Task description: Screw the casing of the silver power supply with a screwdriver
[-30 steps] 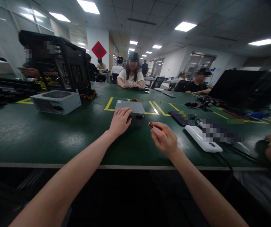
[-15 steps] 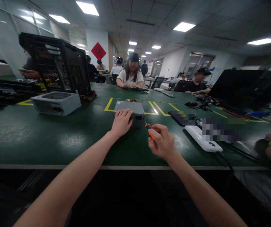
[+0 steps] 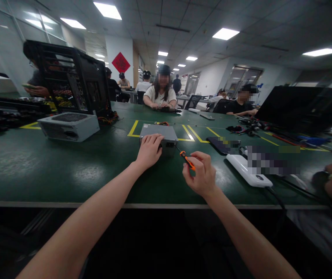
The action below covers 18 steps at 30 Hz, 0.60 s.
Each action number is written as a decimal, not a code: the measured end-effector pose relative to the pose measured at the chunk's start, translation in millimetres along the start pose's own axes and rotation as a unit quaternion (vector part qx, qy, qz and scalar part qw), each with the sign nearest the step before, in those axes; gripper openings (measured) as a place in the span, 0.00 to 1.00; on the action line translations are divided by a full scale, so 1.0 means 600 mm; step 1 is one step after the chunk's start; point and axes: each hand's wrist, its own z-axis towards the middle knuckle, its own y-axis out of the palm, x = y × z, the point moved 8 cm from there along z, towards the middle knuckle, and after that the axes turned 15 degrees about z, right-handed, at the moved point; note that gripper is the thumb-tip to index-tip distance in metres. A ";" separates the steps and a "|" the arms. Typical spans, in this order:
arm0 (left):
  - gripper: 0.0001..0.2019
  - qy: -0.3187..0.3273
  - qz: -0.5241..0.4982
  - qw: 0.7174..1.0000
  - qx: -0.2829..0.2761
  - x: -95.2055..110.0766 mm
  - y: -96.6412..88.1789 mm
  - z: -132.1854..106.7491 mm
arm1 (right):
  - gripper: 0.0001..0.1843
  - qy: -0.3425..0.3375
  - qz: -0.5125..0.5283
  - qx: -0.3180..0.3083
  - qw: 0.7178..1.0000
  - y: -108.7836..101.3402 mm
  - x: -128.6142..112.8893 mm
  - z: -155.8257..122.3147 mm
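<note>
A grey computer power supply (image 3: 166, 133) rests on the green table straight ahead, its socket side facing me. My left hand (image 3: 150, 150) lies over its front left part, fingers curled across the top edge, holding it in place. My right hand (image 3: 202, 172) is closed round the handle of an orange and black screwdriver (image 3: 185, 155). The screwdriver's thin shaft points up and left to the lower right of the power supply's front face. Whether its tip touches the case I cannot tell. Colored cables (image 3: 163, 123) show behind the power supply.
To the left stand a second power supply (image 3: 69, 126) and an open black computer case (image 3: 92, 81). On the right lie a phone (image 3: 218, 145), a white power bank (image 3: 249, 170) with a cable, and dark monitors (image 3: 296, 102). A person (image 3: 160, 95) sits across the table (image 3: 52, 174).
My right hand has moved slightly right, and its grip has shifted back along the screwdriver handle, showing more of it. My left hand and the power supply have hardly moved.
</note>
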 end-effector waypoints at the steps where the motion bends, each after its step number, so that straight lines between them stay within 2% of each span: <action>1: 0.19 0.001 0.000 1.000 0.001 0.000 0.000 0.000 | 0.16 -0.007 -0.003 0.006 1.000 -0.001 -0.001 0.000; 4: 0.20 0.002 0.001 1.000 0.002 0.000 -0.001 0.000 | 0.15 -0.017 -0.030 0.011 0.999 -0.004 0.001 -0.002; 7: 0.20 0.003 0.002 1.000 0.004 0.000 -0.003 -0.001 | 0.13 0.007 -0.048 0.000 0.999 -0.005 0.007 -0.003; 10: 0.20 0.006 0.002 1.000 0.000 0.001 -0.004 -0.001 | 0.15 0.025 -0.022 0.006 0.999 -0.005 0.009 -0.004; 13: 0.20 0.006 0.000 1.000 -0.003 0.002 -0.004 0.000 | 0.17 0.003 0.001 0.013 1.000 -0.005 0.003 -0.005; 18: 0.20 0.003 -0.001 1.000 -0.005 0.001 -0.001 -0.001 | 0.11 0.002 -0.038 -0.013 0.999 -0.002 0.005 -0.004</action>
